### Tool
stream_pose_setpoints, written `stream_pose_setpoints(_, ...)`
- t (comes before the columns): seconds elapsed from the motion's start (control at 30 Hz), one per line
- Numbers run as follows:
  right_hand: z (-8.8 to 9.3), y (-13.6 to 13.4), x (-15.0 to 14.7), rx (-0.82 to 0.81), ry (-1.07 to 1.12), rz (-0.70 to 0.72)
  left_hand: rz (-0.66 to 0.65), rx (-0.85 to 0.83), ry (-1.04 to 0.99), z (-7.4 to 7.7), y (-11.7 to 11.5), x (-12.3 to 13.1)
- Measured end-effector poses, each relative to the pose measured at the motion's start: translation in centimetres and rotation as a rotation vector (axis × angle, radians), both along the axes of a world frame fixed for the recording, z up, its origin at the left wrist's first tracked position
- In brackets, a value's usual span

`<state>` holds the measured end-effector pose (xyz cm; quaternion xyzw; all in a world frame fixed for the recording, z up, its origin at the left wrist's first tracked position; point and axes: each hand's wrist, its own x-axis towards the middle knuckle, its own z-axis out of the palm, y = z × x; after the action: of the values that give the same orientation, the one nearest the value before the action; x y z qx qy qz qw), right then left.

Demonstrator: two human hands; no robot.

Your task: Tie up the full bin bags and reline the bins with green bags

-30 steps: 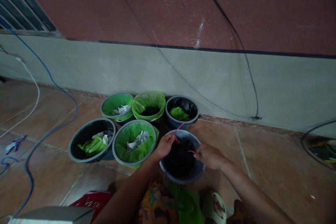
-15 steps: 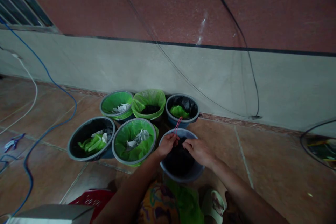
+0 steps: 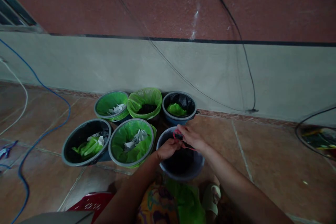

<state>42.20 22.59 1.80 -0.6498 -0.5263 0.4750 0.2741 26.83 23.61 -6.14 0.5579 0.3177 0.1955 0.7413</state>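
My left hand (image 3: 168, 148) and my right hand (image 3: 192, 137) are close together over a grey bucket (image 3: 201, 166) with dark contents that I cannot make out. Between them runs a thin red string (image 3: 189, 147), bent into a loop near the fingertips. The left fingers pinch it. My right hand's fingers are closed on the string as well, with the wrist above the bucket's right rim. A green plastic bag (image 3: 190, 201) lies near my lap, in front of the bucket.
Several lined buckets stand by the wall, among them a green-lined bucket (image 3: 111, 152) and a black-lined bucket (image 3: 64, 154). A blue cable (image 3: 44, 134) crosses the tiles on the left. A red basket (image 3: 91, 201) sits at lower left, a black cable (image 3: 298, 136) far right.
My right hand has moved up and closer to the left, taking hold of the string. The string's upright loop is now lower and stretched between the hands. The view has shifted slightly.
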Motion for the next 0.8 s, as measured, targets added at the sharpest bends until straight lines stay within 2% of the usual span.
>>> stream_pose_setpoints(0.07,-0.3,-0.1,0.5,-0.051,-0.047,-0.05,0.041,0.006,-0.008,-0.4,0.2,0.0)
stream_pose_setpoints(0.17,-0.8,-1.1,1.1,-0.141,-0.191,0.082,0.105,0.0,0.016,-0.6,0.4,0.0)
stream_pose_setpoints(0.27,-1.3,-2.2,1.3,-0.106,-0.382,0.222,0.156,-0.018,0.035,-0.4,0.4,-0.1)
stream_pose_setpoints(0.4,-1.0,-3.1,1.1,-0.074,-0.582,0.276,0.207,-0.052,0.097,0.2,0.4,-0.4)
stream_pose_setpoints(0.53,0.1,-3.6,0.7,-0.114,-0.389,0.422,0.203,-0.06,0.165,0.6,0.9,-0.7)
stream_pose_setpoints(0.6,0.6,-3.5,0.7,-0.153,-0.303,0.5,0.159,0.012,0.231,0.8,1.2,-0.8)
stream_pose_setpoints(0.67,0.7,-3.1,1.0,-0.165,-0.357,0.473,0.074,0.162,0.308,1.1,1.5,-0.9)
stream_pose_setpoints(0.73,0.3,-2.4,1.3,-0.1,-0.501,0.324,-0.02,0.363,0.388,1.6,1.6,-0.9)
stream_pose_setpoints(0.8,-0.8,-1.8,1.4,0.013,-0.557,0.179,-0.095,0.555,0.445,2.3,1.4,-0.8)
